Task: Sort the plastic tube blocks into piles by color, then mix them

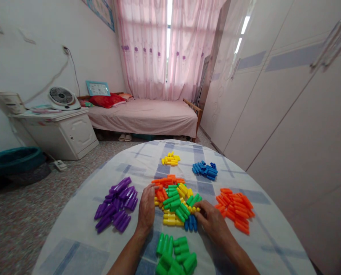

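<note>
From my end, the round surface (273,229) carries a mixed pile (174,204) of plastic pieces, with single-colour piles set around it. The purple pile (113,208) lies left of the mixed pile, the orange pile (236,208) right of it, the green pile (182,248) on its near side, the blue pile (205,171) beyond it to the right and the yellow pile (171,159) beyond its far edge. I judge the parting by colour well along, with the mixed pile left over; I see no purple in it.

My left hand (146,208) is against its left edge, fingers by some orange pieces (161,194); my right hand (213,219) bends its fingers in at small yellow pieces (193,209) on its right edge. I cannot tell whether either hand grips.
</note>
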A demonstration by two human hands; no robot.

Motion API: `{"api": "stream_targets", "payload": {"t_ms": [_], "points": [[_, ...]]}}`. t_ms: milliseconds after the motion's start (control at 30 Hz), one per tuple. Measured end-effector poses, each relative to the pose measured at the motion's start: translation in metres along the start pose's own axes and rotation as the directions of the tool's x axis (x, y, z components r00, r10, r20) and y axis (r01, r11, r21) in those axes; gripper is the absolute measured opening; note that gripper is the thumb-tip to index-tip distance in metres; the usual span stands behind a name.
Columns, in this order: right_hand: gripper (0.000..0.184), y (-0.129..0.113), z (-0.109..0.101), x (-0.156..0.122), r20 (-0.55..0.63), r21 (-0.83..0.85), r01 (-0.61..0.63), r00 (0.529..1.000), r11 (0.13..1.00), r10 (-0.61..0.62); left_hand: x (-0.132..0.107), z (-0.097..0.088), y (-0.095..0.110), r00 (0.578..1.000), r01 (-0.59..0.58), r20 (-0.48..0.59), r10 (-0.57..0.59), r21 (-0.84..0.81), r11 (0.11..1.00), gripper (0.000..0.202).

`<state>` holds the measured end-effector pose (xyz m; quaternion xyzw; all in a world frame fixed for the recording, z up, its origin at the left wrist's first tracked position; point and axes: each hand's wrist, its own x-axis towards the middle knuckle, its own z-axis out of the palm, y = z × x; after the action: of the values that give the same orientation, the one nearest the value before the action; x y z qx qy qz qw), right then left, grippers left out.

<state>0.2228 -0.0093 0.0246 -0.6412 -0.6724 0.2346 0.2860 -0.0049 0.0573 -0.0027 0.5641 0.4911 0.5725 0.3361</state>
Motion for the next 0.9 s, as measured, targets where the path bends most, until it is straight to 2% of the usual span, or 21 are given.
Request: {"api": "stream_targets", "payload": {"t_ms": [167,333,433,500,600,767,900], "points": [[0.022,0.007,0.0,-0.005,0.005,0.083,0.025,1.0,0.996,-0.026,-0.001,-0.001,0.006,0.999,0.014,0.045,-0.013,-0.022,1.0,0.045],[0.029,0.006,-0.018,-0.005,-0.004,0.118,-0.003,1.0,0.993,0.004,-0.001,0.0,0.009,0.999,0.028,0.04,-0.026,-0.039,0.999,0.042],[0.035,0.0,-0.03,0.008,-0.047,0.2,-0.019,0.998,0.98,0.029,-0.002,0.001,0.009,0.999,0.035,0.038,-0.034,-0.047,0.998,0.043],[0.037,-0.006,-0.033,0.027,-0.074,0.24,-0.03,0.996,0.97,0.049,-0.003,0.002,0.009,0.998,0.047,0.033,-0.046,-0.053,0.997,0.043],[0.037,-0.014,-0.028,0.073,-0.071,0.269,-0.095,0.99,0.958,0.118,-0.003,0.002,0.006,0.998,0.063,0.03,-0.062,-0.063,0.996,0.043],[0.026,-0.02,-0.004,0.163,-0.071,0.251,-0.184,0.976,0.95,0.208,-0.005,0.003,-0.003,0.995,0.097,0.024,-0.096,-0.059,0.994,0.046],[0.025,-0.02,0.016,0.22,-0.113,0.229,-0.211,0.964,0.95,0.241,-0.007,0.004,-0.01,0.992,0.123,0.016,-0.123,-0.054,0.991,0.047]]}}
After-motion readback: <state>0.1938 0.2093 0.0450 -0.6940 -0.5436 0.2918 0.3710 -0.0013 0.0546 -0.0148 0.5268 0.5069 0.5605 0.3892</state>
